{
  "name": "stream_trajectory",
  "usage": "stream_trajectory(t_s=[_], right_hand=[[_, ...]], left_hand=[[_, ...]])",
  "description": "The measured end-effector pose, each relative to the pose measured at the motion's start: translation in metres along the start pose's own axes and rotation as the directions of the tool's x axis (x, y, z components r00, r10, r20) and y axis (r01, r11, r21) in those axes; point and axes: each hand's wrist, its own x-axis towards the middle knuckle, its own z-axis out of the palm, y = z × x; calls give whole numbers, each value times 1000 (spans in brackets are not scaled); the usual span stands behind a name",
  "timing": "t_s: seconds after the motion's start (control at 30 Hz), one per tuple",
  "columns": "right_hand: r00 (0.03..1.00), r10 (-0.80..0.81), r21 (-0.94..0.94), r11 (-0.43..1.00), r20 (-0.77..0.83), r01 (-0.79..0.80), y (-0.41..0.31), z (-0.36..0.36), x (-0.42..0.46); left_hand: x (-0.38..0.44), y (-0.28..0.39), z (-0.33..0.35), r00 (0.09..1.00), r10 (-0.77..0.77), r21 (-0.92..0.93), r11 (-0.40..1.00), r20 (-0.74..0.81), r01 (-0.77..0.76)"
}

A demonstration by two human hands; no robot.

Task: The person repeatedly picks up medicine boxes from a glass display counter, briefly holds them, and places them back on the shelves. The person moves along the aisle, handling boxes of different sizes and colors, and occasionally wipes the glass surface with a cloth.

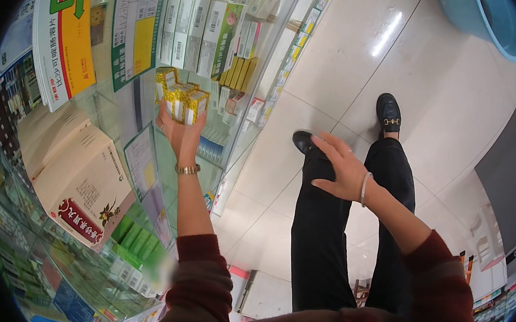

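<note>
My left hand (182,130), with a metal watch at its wrist, reaches into the glass display case and grips a group of small yellow-and-white boxes (181,100). Its thumb and fingers lie on opposite sides of the boxes. Just beyond it stand upright white-and-green medicine boxes (194,34). Small yellow boxes (238,71) are right of the held group. My right hand (343,167), a bangle at its wrist, is over the floor and my leg, slightly blurred, fingers apart and holding nothing.
The case's glass edge (258,82) runs between shelves and tiled floor. Printed cartons (90,187) and an orange-and-white sign (67,35) are at the left. A blue plastic tub (490,22) stands at the upper right. A white plastic stool (486,234) is at the right.
</note>
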Motion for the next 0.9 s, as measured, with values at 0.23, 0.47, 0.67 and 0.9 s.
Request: stream_trajectory(t_s=[0.23, 0.47, 0.67, 0.9], right_hand=[[992, 124, -49, 991, -31, -126, 30, -12, -51], [985, 158, 57, 986, -67, -154, 15, -3, -61], [996, 53, 125, 991, -75, -43, -51, 7, -74], [995, -73, -33, 997, 68, 75, -153, -56, -112]], left_hand=[[27, -19, 35, 969, 103, 109, 991, -224, -80], [20, -39, 39, 952, 145, 143, 984, -270, -109], [-101, -16, 11, 961, 274, -25, 961, -40, -275], [-257, 79, -130, 969, 202, -538, 837, 141, -96]])
